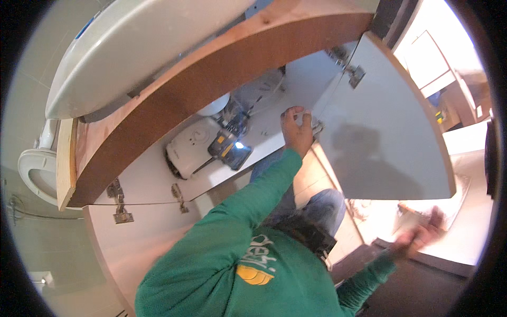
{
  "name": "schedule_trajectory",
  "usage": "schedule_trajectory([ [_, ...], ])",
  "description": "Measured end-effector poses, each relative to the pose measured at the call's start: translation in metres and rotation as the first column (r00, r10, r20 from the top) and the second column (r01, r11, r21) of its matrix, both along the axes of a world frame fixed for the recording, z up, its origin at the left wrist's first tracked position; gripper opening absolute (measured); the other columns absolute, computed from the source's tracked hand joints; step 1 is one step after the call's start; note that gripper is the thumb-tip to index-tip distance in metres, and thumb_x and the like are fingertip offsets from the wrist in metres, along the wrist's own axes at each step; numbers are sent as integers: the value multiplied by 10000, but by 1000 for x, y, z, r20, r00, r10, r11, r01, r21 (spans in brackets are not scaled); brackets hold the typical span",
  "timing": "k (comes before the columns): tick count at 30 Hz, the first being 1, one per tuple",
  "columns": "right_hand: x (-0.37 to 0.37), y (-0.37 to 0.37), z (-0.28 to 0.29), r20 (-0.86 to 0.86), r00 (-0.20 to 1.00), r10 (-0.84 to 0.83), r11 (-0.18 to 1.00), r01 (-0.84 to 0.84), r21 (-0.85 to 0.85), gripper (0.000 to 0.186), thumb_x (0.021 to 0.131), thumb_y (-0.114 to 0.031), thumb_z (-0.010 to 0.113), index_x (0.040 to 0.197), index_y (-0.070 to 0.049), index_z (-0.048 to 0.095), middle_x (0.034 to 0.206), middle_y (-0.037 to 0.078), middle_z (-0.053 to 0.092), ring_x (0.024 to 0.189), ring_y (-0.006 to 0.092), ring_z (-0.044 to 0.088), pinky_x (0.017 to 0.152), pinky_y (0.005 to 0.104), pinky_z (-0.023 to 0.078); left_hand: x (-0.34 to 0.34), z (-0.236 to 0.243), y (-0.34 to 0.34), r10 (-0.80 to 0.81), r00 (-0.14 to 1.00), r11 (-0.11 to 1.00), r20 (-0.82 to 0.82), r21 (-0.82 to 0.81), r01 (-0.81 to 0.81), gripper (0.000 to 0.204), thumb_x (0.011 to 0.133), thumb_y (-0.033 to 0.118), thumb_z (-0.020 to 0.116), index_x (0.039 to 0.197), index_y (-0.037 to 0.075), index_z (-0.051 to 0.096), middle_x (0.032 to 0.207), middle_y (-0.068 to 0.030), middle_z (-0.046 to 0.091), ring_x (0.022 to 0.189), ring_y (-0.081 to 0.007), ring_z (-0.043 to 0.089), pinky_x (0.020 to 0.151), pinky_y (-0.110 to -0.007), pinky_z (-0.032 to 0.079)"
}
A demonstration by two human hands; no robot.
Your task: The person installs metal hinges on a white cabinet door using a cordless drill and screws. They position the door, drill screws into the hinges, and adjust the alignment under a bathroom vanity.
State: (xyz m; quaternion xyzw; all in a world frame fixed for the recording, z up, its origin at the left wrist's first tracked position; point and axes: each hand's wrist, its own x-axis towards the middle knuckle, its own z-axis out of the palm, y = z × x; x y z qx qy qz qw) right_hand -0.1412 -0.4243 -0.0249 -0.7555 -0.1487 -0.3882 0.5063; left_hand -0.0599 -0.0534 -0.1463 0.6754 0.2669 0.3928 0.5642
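Note:
My left hand (298, 131) reaches into the vanity cabinet beside the lower hinge (317, 127) of the grey door (388, 132). Its fingers are bent, with a gap between thumb and forefinger, and nothing shows between them. Over to the lower right, my right hand (420, 236) is smeared by motion beyond the door's bottom edge, so what it may hold is unclear. Inside the cabinet, a black and yellow cordless drill (229, 150) with a glowing lamp rests beside a white rounded case (194, 145). The door's upper hinge (356, 75) joins it to the cabinet wall.
A curved wooden front rail (222, 68) runs above the cabinet, under a white basin (132, 53). A second door (142, 232) hangs open at left on metal hinges (123, 214). A toilet (39, 171) stands at far left. A tiled floor (312, 174) shows near my knees.

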Motion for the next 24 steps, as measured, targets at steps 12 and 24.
schedule_trajectory([
  [12,41,56,-104,-530,723,443,882,-246,402,387,819,-104,842,1152,-23,661,1036,55,668,945,201,629,873,349,519,74,184,34,-450,861,795,236,-334,507,318,1042,320,563,1274,102,569,1126,-69,661,937,-189,670,686,-347,589],
  [24,-32,102,-96,-475,767,432,887,-266,377,232,879,-62,768,1083,-9,671,1003,37,666,882,176,611,798,342,512,104,165,49,-536,813,700,228,-418,579,186,1056,324,562,1116,163,631,1044,-6,645,918,-132,623,727,-313,578],
])
